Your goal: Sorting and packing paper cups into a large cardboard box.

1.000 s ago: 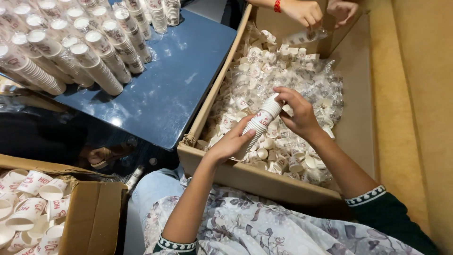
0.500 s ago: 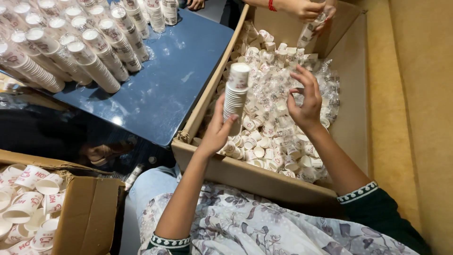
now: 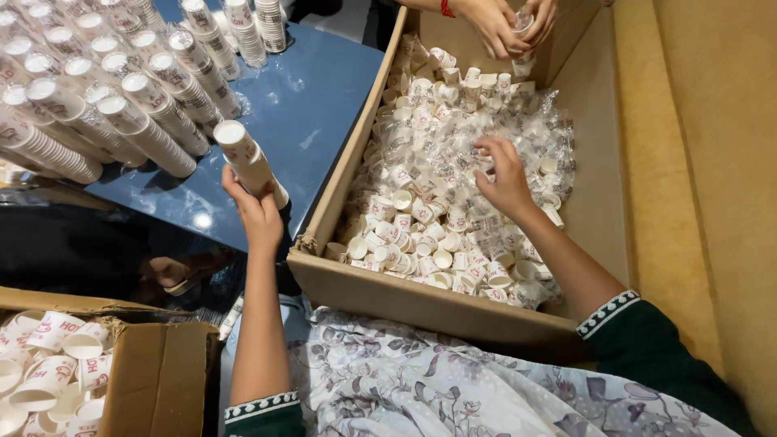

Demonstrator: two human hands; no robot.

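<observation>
Stack of small paper cups [image 3: 249, 162] being gripped at its near end by the left hand [image 3: 257, 212], fingers closed around it, tilting up and to the left over the near edge of the blue tabletop [image 3: 312, 121]. Lying just right of the rows of finished cup stacks [image 3: 97, 97], which are crowding the far left of that tabletop. Right hand [image 3: 503, 174] reaching into the large cardboard box [image 3: 421, 303] on the right, fingers spread and curled loosely down onto the loose cups [image 3: 453, 186] and crumpled clear plastic wrap, touching them without clearly gripping any. Box sitting against the right edge of the tabletop, its near wall resting just beyond a floral-print lap. At the far end of the box, another person's hands [image 3: 506, 23] closing around a small cup. At the near left, a smaller open carton [image 3: 162, 380] holding more loose cups.
</observation>
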